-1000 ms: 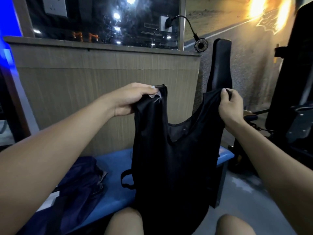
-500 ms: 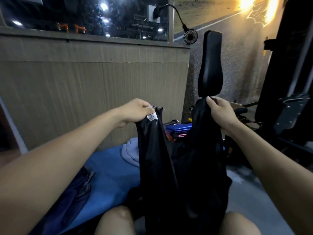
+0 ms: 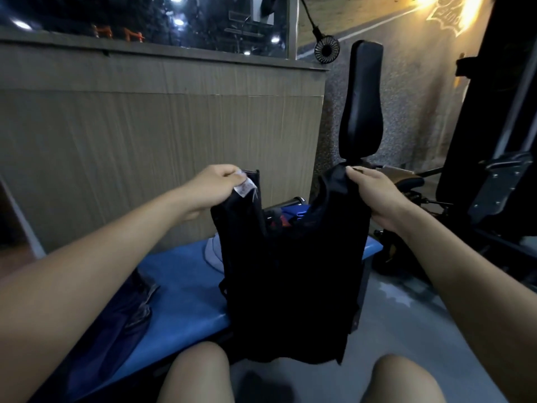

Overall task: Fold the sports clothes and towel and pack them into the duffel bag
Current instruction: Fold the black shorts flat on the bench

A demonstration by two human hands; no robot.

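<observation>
Knees: the person's two bare knees sit at the bottom edge, with the hem of the garment hanging between and just above them.
Garment: a black sleeveless top (image 3: 286, 274) hangs upright in the air in front of the person, over the near edge of the blue worktop (image 3: 186, 289), held by its two shoulder straps.
Left hand: the left hand (image 3: 216, 186) pinches the left strap at its top, fingers curled on the cloth beside a small white label (image 3: 245, 188).
Right hand: the right hand (image 3: 369, 189) grips the right strap at its top, thumb over the front.
Handling: judged light, limp and thin; it drapes with no stiffness and will not keep a crease unless laid flat. Not fragile. The fabric may be a little slick.
Hold points: the strap tops serve for spreading; for folding, the side seams and hem look the better places.
Left of worktop: a dark navy item (image 3: 116, 324) lies crumpled; whether bag or clothing cannot be told.
Behind garment: a pale grey cloth (image 3: 212, 253) rests on the worktop.
Far: an upright black pad (image 3: 361, 103) and a small clip fan (image 3: 327, 50) stand beyond.
</observation>
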